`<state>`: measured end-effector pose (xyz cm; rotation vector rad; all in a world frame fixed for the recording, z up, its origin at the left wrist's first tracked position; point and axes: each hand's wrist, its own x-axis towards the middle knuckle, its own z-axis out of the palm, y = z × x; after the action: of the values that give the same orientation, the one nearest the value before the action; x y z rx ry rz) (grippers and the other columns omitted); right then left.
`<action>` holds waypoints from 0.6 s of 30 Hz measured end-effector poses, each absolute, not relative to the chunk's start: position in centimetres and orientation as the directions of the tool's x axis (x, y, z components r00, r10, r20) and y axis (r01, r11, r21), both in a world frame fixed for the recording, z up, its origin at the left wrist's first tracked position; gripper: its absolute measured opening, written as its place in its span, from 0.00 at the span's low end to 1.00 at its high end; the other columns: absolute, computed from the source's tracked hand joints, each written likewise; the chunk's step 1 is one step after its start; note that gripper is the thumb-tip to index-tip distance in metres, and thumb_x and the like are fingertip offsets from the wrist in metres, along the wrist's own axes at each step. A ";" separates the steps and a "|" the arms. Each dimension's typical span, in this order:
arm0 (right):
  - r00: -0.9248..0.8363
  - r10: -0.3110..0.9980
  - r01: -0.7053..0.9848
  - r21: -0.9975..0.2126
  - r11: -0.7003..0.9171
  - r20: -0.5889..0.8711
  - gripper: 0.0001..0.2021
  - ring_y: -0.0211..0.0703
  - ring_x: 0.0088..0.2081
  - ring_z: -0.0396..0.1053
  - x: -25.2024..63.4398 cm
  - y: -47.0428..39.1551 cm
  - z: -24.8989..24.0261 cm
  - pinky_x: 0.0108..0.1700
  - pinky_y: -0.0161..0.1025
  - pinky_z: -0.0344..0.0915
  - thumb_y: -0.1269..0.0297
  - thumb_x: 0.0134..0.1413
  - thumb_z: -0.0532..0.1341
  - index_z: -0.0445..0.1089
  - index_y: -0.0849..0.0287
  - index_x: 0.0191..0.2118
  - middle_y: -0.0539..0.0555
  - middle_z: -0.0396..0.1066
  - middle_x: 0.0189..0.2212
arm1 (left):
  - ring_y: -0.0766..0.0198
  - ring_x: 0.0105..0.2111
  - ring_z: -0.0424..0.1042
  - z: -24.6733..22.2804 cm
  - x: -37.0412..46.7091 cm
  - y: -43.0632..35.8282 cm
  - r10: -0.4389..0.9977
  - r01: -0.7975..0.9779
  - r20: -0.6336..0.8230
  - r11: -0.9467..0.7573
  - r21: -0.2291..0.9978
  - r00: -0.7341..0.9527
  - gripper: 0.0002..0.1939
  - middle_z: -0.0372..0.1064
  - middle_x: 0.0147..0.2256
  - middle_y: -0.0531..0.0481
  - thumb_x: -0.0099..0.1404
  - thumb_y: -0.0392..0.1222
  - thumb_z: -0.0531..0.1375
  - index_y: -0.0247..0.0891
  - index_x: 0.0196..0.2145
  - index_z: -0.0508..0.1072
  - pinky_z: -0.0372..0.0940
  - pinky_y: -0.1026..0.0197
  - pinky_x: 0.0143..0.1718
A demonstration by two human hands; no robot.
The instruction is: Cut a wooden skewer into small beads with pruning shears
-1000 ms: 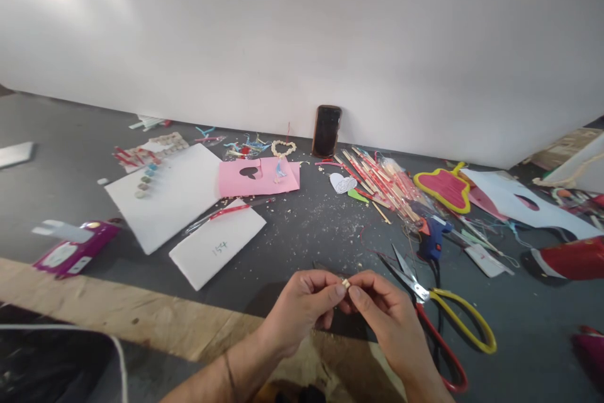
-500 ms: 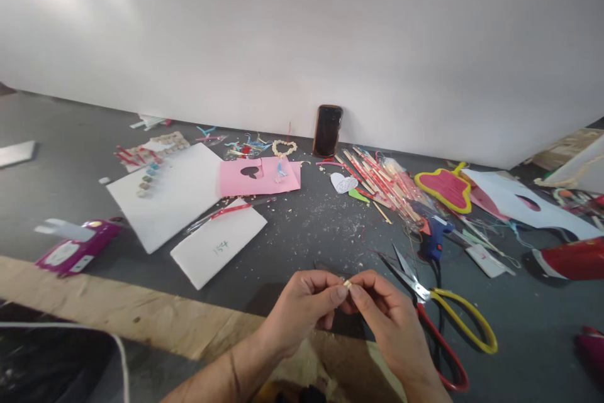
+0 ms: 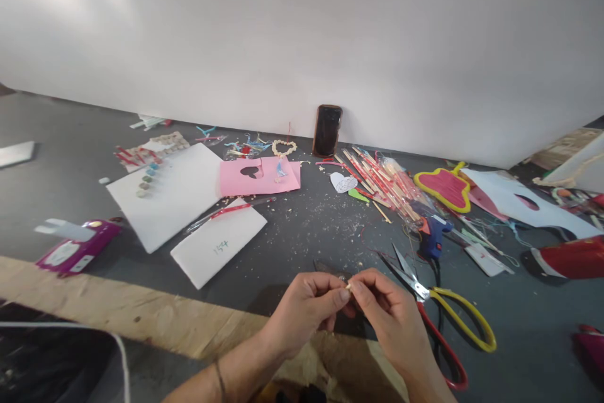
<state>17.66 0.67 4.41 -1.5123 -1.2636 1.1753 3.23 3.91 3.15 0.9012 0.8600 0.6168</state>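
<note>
Near the table's front edge, my left hand [image 3: 314, 302] and my right hand [image 3: 384, 305] meet, fingertips almost touching. Thumb and forefinger of each are pinched on one tiny cream-coloured piece [image 3: 348, 287]; its exact kind is too small to make out. A dark flat thing [image 3: 330, 270] lies on the table just behind the fingers, partly covered by them. To the right of my right hand lie scissors [image 3: 422, 292] with one yellow and one red handle, blades spread. Pale crumbs [image 3: 311, 230] are scattered on the table beyond both hands.
A blue glue gun [image 3: 433, 236] lies behind the scissors, its cable running beneath them. Bundled wrapped sticks [image 3: 372, 176] are farther back. A phone [image 3: 328, 131] leans on the white partition [image 3: 283, 44]. To the left are white boards [image 3: 219, 246], pink card [image 3: 231, 178] and a purple device [image 3: 78, 249].
My hands have shifted very slightly and the fingertips have turned a little around the small cream piece. Everything on the table stays where it was.
</note>
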 end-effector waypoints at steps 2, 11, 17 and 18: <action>0.064 0.982 0.220 -0.957 -0.187 -0.177 0.12 0.37 0.25 0.62 17.6 0.8 4.4 0.27 0.32 0.60 0.56 0.54 0.56 0.66 0.59 0.27 0.49 0.64 0.21 | 0.77 0.14 0.54 3.2 3.3 3.9 0.758 -0.110 -0.386 0.510 0.853 0.526 0.15 0.68 0.21 0.51 0.56 0.48 0.60 0.32 0.24 0.73 0.44 0.69 0.16; 0.057 0.979 0.207 -0.957 -0.202 -0.194 0.12 0.37 0.25 0.62 17.6 1.0 4.3 0.28 0.32 0.60 0.56 0.53 0.57 0.66 0.59 0.26 0.49 0.64 0.20 | 0.77 0.14 0.54 3.3 3.2 3.8 0.749 -0.111 -0.407 0.533 0.839 0.523 0.14 0.68 0.22 0.51 0.55 0.47 0.60 0.32 0.25 0.73 0.44 0.69 0.16; 0.079 0.978 0.219 -0.954 -0.206 -0.193 0.12 0.37 0.24 0.62 17.5 0.9 4.3 0.27 0.32 0.60 0.56 0.53 0.57 0.66 0.59 0.26 0.48 0.65 0.20 | 0.77 0.14 0.55 2.9 3.3 3.8 0.751 -0.108 -0.400 0.525 0.844 0.526 0.13 0.68 0.22 0.51 0.56 0.46 0.59 0.32 0.26 0.73 0.44 0.69 0.16; 0.082 0.978 0.218 -0.954 -0.208 -0.194 0.12 0.37 0.24 0.63 17.5 0.9 4.2 0.27 0.32 0.60 0.56 0.52 0.57 0.66 0.58 0.26 0.48 0.65 0.20 | 0.77 0.14 0.55 2.9 3.3 3.8 0.752 -0.109 -0.400 0.524 0.844 0.524 0.13 0.68 0.23 0.51 0.56 0.46 0.59 0.32 0.26 0.73 0.44 0.69 0.16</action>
<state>17.47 0.90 4.25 -1.5585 -1.2263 1.1966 3.28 3.82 2.89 0.8674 0.8685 0.6014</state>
